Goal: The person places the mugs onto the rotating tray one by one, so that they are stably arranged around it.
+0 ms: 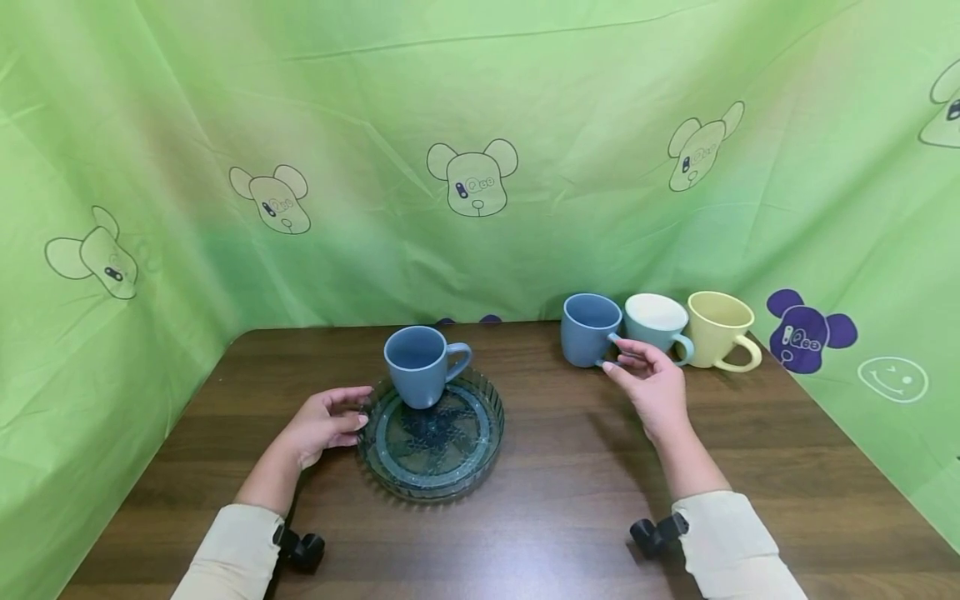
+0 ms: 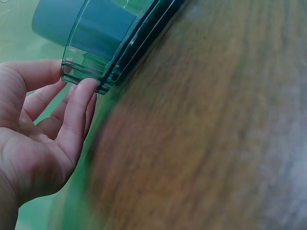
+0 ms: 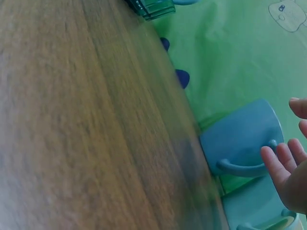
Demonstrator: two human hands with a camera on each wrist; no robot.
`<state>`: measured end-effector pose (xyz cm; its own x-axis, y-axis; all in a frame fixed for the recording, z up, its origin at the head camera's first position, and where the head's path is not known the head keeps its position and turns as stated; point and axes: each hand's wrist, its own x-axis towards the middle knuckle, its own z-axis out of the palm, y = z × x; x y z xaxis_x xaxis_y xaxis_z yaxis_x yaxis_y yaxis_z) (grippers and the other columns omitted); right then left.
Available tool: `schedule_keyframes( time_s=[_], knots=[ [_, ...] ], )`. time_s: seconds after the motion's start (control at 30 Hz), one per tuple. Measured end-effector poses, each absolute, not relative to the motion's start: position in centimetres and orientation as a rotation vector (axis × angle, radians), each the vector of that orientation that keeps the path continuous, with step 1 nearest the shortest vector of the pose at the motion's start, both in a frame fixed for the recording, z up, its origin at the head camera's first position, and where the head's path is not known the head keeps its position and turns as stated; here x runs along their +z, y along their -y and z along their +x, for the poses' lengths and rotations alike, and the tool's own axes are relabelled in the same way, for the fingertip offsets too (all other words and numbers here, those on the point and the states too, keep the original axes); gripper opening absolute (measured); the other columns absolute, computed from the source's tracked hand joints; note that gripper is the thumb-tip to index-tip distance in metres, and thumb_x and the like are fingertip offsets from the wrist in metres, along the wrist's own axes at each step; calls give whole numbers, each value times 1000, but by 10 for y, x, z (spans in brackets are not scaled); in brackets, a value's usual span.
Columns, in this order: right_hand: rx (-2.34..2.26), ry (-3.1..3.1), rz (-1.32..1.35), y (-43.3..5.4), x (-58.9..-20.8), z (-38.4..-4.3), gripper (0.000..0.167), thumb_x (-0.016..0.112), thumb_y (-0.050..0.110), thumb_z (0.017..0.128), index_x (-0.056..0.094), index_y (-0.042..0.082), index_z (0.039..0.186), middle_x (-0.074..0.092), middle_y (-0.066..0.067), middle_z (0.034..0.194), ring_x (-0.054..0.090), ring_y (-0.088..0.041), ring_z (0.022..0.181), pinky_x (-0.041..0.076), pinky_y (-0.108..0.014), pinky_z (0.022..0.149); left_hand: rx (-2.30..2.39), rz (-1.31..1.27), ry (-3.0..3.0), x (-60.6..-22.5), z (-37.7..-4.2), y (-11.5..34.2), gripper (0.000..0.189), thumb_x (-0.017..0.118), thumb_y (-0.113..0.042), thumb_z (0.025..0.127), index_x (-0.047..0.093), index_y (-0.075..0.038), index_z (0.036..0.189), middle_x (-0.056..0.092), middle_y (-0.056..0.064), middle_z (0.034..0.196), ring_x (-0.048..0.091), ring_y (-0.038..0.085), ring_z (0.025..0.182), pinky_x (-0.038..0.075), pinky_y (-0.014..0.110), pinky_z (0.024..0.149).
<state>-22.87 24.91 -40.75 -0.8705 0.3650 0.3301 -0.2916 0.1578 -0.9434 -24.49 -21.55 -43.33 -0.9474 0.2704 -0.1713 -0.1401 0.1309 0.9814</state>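
A round, ribbed, dark translucent glass dish [image 1: 431, 467] sits on the table, with a blue mug [image 1: 417, 375] standing toward its back. At the dish's left edge, my left hand [image 1: 326, 423] touches the rim with relaxed fingers; the left wrist view shows its fingertips [image 2: 88, 85] against the glass wall [image 2: 79, 69]. Far to the right stands another blue mug [image 1: 588, 333]. My right hand [image 1: 648, 383] reaches to that mug's handle [image 3: 240, 168], thumb and fingers spread around it. In the right wrist view part of this hand is cut off by the frame.
Close beside the right blue mug stand a teal mug with a white inside [image 1: 654, 323] and a yellow mug [image 1: 716, 329], handles toward the right. A green printed cloth [image 1: 360, 208] hangs behind and beside the brown wooden table [image 1: 547, 483].
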Motion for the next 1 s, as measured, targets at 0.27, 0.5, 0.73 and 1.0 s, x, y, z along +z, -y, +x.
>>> schedule_keyframes(
  time_s=[0.27, 0.5, 0.73, 1.0],
  knots=[
    [1801, 1872, -167, -253, -412, -233, 41, 73, -12, 79, 61, -11, 119, 66, 10, 86, 61, -11, 88, 51, -11, 71, 1897, 115, -2105, -434, -242, 215, 57, 64, 2, 90, 43, 4, 142, 43, 22, 137, 58, 11, 93, 57, 28, 72],
    [1739, 1914, -249, -258, -419, -237, 43, 75, -8, 79, 63, -7, 121, 65, -1, 100, 60, -13, 94, 51, -11, 67, 1907, 103, -2105, -434, -238, 215, 57, 65, 1, 90, 43, 2, 143, 43, 19, 133, 56, 13, 95, 57, 29, 72],
    [1690, 1949, -329, -257, -422, -239, 44, 75, -4, 81, 61, -6, 123, 57, 0, 111, 58, -11, 95, 49, -10, 67, 1911, 121, -2107, -434, -235, 215, 58, 65, 1, 90, 43, 2, 143, 43, 19, 134, 56, 14, 96, 57, 30, 73],
    [1770, 1874, -365, -254, -429, -248, 45, 72, -10, 80, 59, -8, 123, 55, -2, 102, 59, -4, 81, 48, -10, 65, 1910, 121, -2114, -433, -233, 214, 57, 65, 1, 91, 42, 3, 143, 42, 20, 134, 56, 14, 95, 58, 30, 73]
  ],
)
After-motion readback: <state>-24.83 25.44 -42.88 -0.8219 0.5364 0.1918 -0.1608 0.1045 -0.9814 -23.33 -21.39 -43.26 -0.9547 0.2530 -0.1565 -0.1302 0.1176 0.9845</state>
